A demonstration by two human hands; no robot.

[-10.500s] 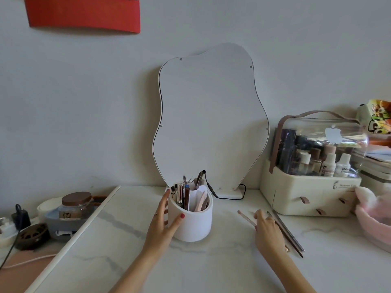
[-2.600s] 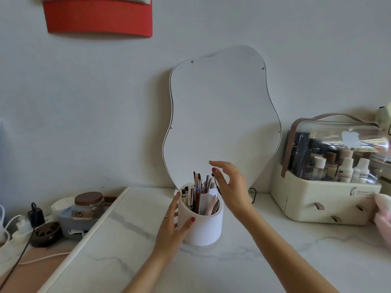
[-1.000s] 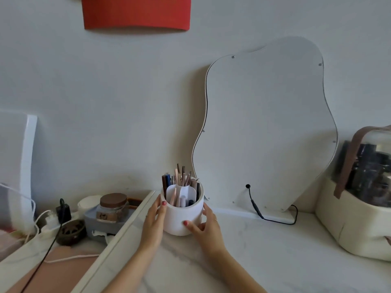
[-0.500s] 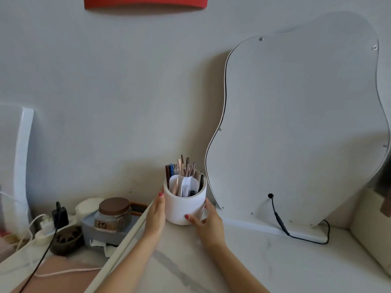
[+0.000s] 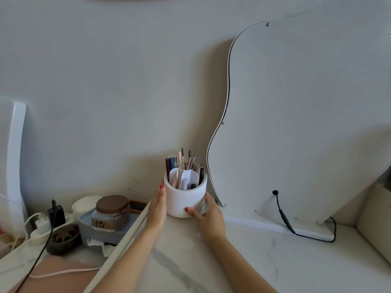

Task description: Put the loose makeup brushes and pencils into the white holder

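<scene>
holder: we're cupping the white holder (image 5: 185,199) with both hands at lower centre of the frame. It's sitting upright on the marble top (image 5: 264,261), right by that surface's left edge.

left hand: our left hand (image 5: 157,208) is lying flat along the holder's left wall, fingers stretched up toward the rim, not curled round anything else. Looks like it's bracing so the thing isn't tipping toward the drop on the left.

right hand: our right hand (image 5: 208,216) is wrapping the lower right side, thumb across the front near the base. Low grip, probably for sliding or settling it instead of lifting.

contents: the brushes and pencils (image 5: 183,163) are standing tips-up in the holder's inner dividers, leaning a bit toward the back. We're not seeing any loose ones on the marble in this shot, so we're guessing the filling part is basically done.

why here: we're tucking it just beside the left edge of the wavy white panel (image 5: 300,123) leaning on the wall, likely to park it out of the way in the corner.

neighbours: lower left of the frame, on a lower level, there's a brown-lidded jar (image 5: 112,210) in a grey tray, well clear of the holder.

watch out: the black cable (image 5: 284,216) is trailing at lower right, not near our hands.
</scene>
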